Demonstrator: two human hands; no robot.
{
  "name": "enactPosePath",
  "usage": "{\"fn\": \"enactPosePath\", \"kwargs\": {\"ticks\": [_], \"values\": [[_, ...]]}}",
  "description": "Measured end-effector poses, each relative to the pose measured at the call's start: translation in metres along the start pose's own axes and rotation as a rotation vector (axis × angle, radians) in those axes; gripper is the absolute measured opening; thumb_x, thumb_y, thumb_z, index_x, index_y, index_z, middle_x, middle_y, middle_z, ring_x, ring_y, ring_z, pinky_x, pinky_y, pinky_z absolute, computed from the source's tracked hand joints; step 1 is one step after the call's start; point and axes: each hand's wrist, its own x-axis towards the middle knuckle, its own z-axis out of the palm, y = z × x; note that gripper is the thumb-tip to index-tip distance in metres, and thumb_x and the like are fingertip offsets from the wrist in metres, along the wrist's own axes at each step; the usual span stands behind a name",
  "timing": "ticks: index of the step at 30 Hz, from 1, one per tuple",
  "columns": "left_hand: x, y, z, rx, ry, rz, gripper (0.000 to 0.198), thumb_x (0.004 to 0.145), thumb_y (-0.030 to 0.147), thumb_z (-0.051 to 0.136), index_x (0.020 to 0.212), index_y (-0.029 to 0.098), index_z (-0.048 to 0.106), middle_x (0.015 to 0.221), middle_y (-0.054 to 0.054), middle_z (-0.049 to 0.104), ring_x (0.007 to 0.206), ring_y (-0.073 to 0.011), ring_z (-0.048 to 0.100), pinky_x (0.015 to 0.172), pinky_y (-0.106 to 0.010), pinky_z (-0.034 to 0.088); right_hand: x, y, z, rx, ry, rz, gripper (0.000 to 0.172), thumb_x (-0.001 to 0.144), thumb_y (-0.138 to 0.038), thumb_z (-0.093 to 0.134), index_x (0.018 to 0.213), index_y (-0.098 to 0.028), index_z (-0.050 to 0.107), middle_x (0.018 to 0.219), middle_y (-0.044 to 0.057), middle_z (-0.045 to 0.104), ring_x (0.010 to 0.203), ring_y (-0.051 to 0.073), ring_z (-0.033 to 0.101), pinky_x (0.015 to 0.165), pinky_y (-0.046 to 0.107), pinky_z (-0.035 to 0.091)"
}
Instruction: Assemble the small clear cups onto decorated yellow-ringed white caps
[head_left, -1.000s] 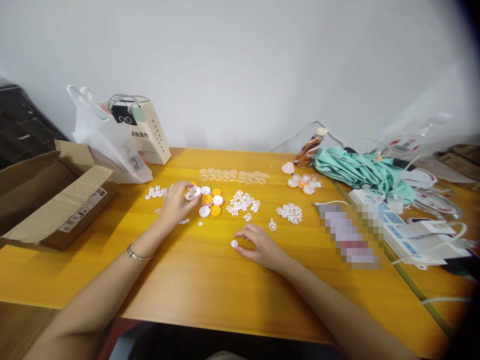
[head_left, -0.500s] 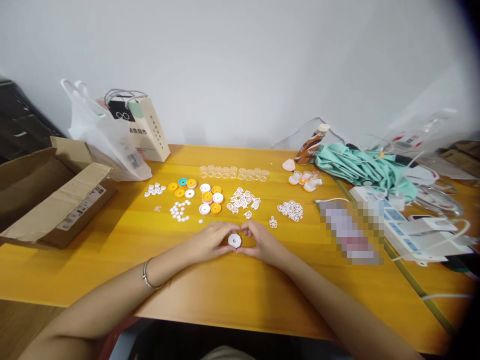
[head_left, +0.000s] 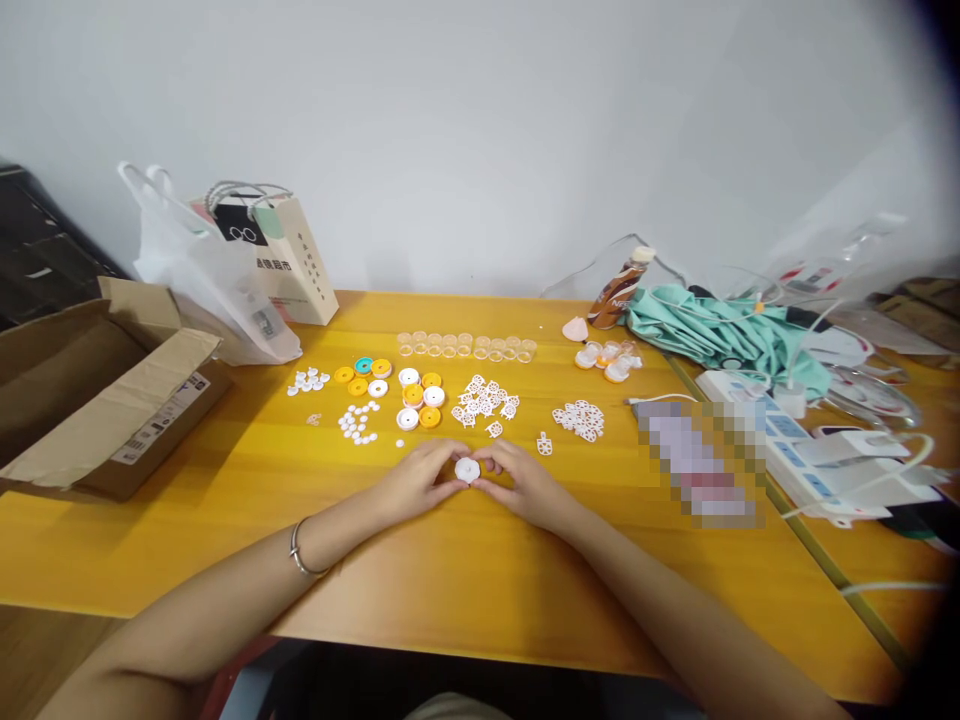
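My left hand [head_left: 417, 479] and my right hand [head_left: 524, 483] meet at the middle of the yellow table [head_left: 450, 560], fingertips pinched from both sides on a small white round disc [head_left: 466, 469]. Just beyond them lie groups of small parts: orange and white round caps [head_left: 419, 399], more orange, teal and white caps [head_left: 363, 376], tiny white buttons [head_left: 358, 421], and white lattice-shaped pieces [head_left: 486, 400]. A silver bracelet [head_left: 298, 549] circles my left wrist.
A row of clear small cups [head_left: 466, 346] lines the far side. An open cardboard box [head_left: 97, 390] and bags [head_left: 225, 270] stand at left. A bottle [head_left: 619, 290], green cloth [head_left: 720, 335] and a power strip with cables [head_left: 817, 450] crowd the right.
My left hand left the caps with a white disc and came to the centre, meeting my right hand there. Both hands now pinch the disc, with a small piece pressed onto it.
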Motion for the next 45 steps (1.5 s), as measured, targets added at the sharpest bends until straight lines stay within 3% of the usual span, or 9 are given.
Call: {"fn": "enactPosePath", "kwargs": {"ticks": [11, 14, 18, 19, 23, 26, 31, 39, 45], "values": [[-0.003, -0.006, 0.001, 0.012, 0.011, 0.054, 0.036, 0.082, 0.029, 0.057, 0.114, 0.02, 0.046, 0.109, -0.009, 0.059, 0.099, -0.0198, 0.056, 0.085, -0.034, 0.047, 0.001, 0.0, 0.003, -0.025, 0.027, 0.002, 0.018, 0.082, -0.027, 0.057, 0.099, -0.021, 0.057, 0.078, 0.002, 0.054, 0.073, 0.015, 0.052, 0.068, 0.028, 0.043], [0.0, -0.001, -0.009, 0.07, 0.038, 0.092, 0.042, 0.081, 0.035, 0.059, 0.118, 0.02, 0.045, 0.113, -0.01, 0.058, 0.103, -0.0213, 0.054, 0.088, -0.037, 0.045, 0.001, -0.001, 0.002, -0.023, 0.025, 0.011, 0.019, 0.082, -0.029, 0.058, 0.099, -0.021, 0.057, 0.078, 0.002, 0.054, 0.073, 0.015, 0.052, 0.067, 0.028, 0.043], [0.004, 0.005, -0.061, 0.165, 0.136, 0.065, 0.025, 0.086, 0.034, 0.051, 0.106, 0.02, 0.055, 0.103, -0.008, 0.062, 0.096, -0.0194, 0.057, 0.086, -0.036, 0.044, 0.0, -0.002, 0.0, -0.02, 0.02, 0.022, 0.021, 0.082, -0.031, 0.058, 0.099, -0.02, 0.056, 0.079, 0.003, 0.054, 0.074, 0.015, 0.051, 0.068, 0.028, 0.043], [0.003, 0.003, -0.08, 0.169, 0.092, 0.008, 0.022, 0.087, 0.033, 0.047, 0.101, 0.02, 0.057, 0.099, -0.006, 0.063, 0.09, -0.0177, 0.058, 0.082, -0.033, 0.045, 0.0, -0.002, 0.0, -0.021, 0.019, 0.024, 0.021, 0.081, -0.031, 0.059, 0.099, -0.02, 0.056, 0.079, 0.003, 0.054, 0.074, 0.015, 0.051, 0.068, 0.028, 0.043], [-0.019, -0.026, -0.154, 0.359, -0.064, -0.36, 0.018, 0.081, 0.033, 0.048, 0.085, 0.021, 0.061, 0.085, -0.002, 0.066, 0.076, -0.0161, 0.059, 0.068, -0.025, 0.044, 0.001, -0.003, -0.002, -0.013, 0.016, 0.031, 0.021, 0.081, -0.032, 0.059, 0.097, -0.02, 0.057, 0.079, 0.003, 0.054, 0.073, 0.015, 0.051, 0.068, 0.028, 0.044], [-0.039, -0.06, -0.182, 0.591, -0.097, -0.682, 0.015, 0.073, 0.03, 0.051, 0.068, 0.019, 0.061, 0.07, -0.001, 0.065, 0.065, -0.0178, 0.057, 0.06, -0.026, 0.04, 0.001, -0.005, -0.002, -0.001, 0.014, 0.033, 0.021, 0.081, -0.031, 0.059, 0.098, -0.02, 0.057, 0.079, 0.003, 0.054, 0.074, 0.015, 0.052, 0.069, 0.029, 0.044], [-0.045, -0.088, -0.184, 0.531, -0.227, -0.767, 0.019, 0.065, 0.037, 0.055, 0.064, 0.019, 0.061, 0.066, -0.001, 0.064, 0.065, -0.0196, 0.056, 0.056, -0.025, 0.037, 0.001, -0.006, -0.003, -0.001, 0.005, 0.041, 0.02, 0.081, -0.03, 0.059, 0.098, -0.02, 0.058, 0.08, 0.003, 0.054, 0.074, 0.015, 0.052, 0.069, 0.028, 0.044], [-0.039, -0.1, -0.175, 0.521, -0.26, -0.768, 0.021, 0.065, 0.038, 0.054, 0.071, 0.02, 0.061, 0.073, -0.001, 0.066, 0.068, -0.0187, 0.059, 0.056, -0.024, 0.037, 0.001, -0.005, -0.004, 0.001, 0.001, 0.037, 0.019, 0.083, -0.031, 0.057, 0.099, -0.02, 0.057, 0.079, 0.003, 0.053, 0.074, 0.015, 0.051, 0.07, 0.028, 0.044], [-0.036, -0.092, -0.175, 0.502, -0.262, -0.765, 0.022, 0.068, 0.035, 0.049, 0.067, 0.019, 0.064, 0.068, -0.001, 0.067, 0.063, -0.017, 0.057, 0.055, -0.023, 0.037, 0.001, -0.004, -0.003, 0.011, -0.004, 0.033, 0.02, 0.083, -0.03, 0.057, 0.1, -0.02, 0.057, 0.079, 0.003, 0.054, 0.074, 0.015, 0.051, 0.07, 0.029, 0.044]]}}
